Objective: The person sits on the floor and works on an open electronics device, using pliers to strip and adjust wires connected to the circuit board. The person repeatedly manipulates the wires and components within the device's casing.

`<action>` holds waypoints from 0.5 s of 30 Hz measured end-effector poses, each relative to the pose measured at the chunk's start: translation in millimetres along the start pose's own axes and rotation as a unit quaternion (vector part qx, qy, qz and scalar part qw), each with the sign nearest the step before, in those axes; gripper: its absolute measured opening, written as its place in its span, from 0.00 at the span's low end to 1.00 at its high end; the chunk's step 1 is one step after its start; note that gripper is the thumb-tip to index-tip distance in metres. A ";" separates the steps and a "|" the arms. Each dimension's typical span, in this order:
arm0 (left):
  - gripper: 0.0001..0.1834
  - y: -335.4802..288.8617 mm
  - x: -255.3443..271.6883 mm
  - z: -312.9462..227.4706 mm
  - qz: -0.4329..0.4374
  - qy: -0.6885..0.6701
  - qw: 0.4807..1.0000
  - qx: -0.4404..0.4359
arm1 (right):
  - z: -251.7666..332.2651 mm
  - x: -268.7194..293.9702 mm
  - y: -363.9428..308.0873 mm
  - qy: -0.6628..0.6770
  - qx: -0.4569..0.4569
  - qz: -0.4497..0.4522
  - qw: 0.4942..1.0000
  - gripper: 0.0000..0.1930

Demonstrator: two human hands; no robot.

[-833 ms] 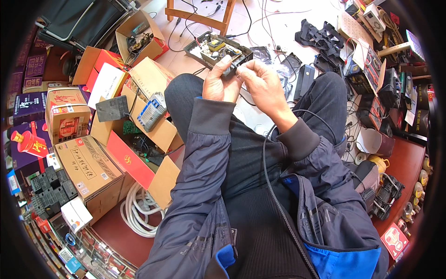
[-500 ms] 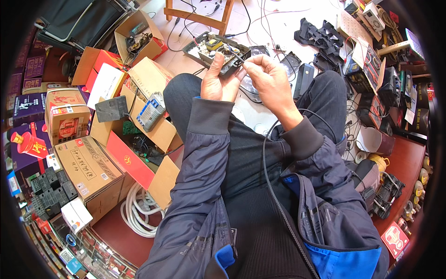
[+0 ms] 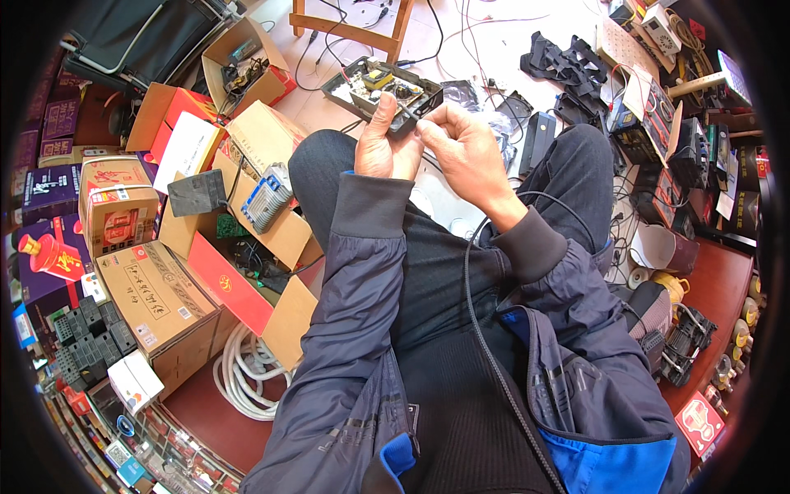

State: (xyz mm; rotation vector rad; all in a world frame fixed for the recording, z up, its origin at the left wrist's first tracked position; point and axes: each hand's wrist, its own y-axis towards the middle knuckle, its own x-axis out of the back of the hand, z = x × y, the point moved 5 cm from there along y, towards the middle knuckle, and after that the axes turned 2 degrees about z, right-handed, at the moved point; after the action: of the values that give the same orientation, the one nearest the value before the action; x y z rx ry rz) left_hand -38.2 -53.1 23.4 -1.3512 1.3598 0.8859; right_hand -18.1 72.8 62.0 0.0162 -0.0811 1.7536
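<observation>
An opened black charger-like case (image 3: 337, 89) with a crowded circuit board (image 3: 397, 86) lies at the top centre, beyond my knees. A yellow-wrapped transformer (image 3: 378, 79) stands out on the board. My left hand (image 3: 385, 142) is under the near edge of the case, gripping it, thumb raised. My right hand (image 3: 467, 152) meets it at the case's near right corner, thumb and forefinger pinched. A thin dark rod-like piece (image 3: 405, 109) runs from the pinch over the board. What kind of thing it is cannot be made out.
Open cardboard boxes (image 3: 267, 132) with electronic parts stand at the left, beside a coiled white hose (image 3: 239, 375). A black cable (image 3: 477, 321) crosses my lap. Dark straps (image 3: 564, 66) and loose wires lie on the floor ahead. Electronics and a hammer (image 3: 699, 84) crowd the right.
My right hand has shifted slightly left and nearer to me, with the thin dark piece drawn along the same way. The left hand and the case have hardly moved.
</observation>
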 end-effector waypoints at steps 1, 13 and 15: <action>0.27 -0.1 0.2 -0.2 0.000 0.002 1.000 -0.003 | 1.8 0.1 0.1 -0.008 0.004 0.000 1.000 0.07; 0.27 -3.1 0.7 1.7 -0.012 0.005 1.000 0.014 | 26.6 16.2 -0.3 -0.058 0.077 -0.053 0.994 0.07; 0.28 -4.4 1.2 2.2 -0.021 0.017 1.000 0.011 | 28.4 20.2 1.3 -0.136 0.057 -0.043 0.988 0.10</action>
State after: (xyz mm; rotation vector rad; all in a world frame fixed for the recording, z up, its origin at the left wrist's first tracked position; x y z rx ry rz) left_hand -33.4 -51.8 22.3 -1.3796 1.3590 0.8216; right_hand -24.0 90.6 91.3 0.3386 -0.1778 1.6585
